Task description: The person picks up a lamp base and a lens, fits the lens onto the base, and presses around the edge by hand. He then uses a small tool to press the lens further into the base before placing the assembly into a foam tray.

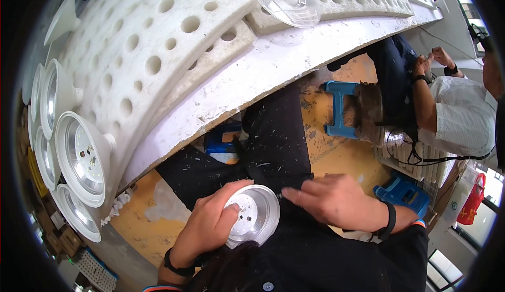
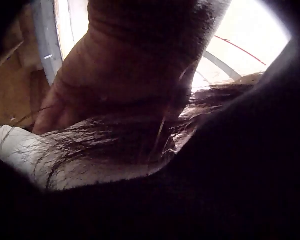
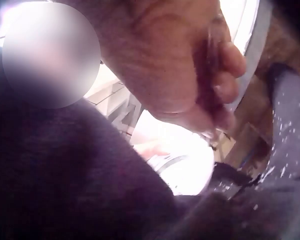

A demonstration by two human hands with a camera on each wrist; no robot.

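My left hand grips a white LED lamp housing over my lap, thumb inside the rim. Its open face is up, showing a round white board with small dark components inside a silvery bowl. Just right of the rim, my right hand has its fingers curled, with the index fingertip pointing at the lamp. In the right wrist view a slim, shiny object shows inside the curled fingers; I cannot tell its kind. The left wrist view is mostly dark, with hair crossing in front of the left hand.
White foam boards with round holes lie on the white worktable. Several similar lamps stand along the left edge. A clear lens disc rests on the foam. At right, another person sits near a blue stool.
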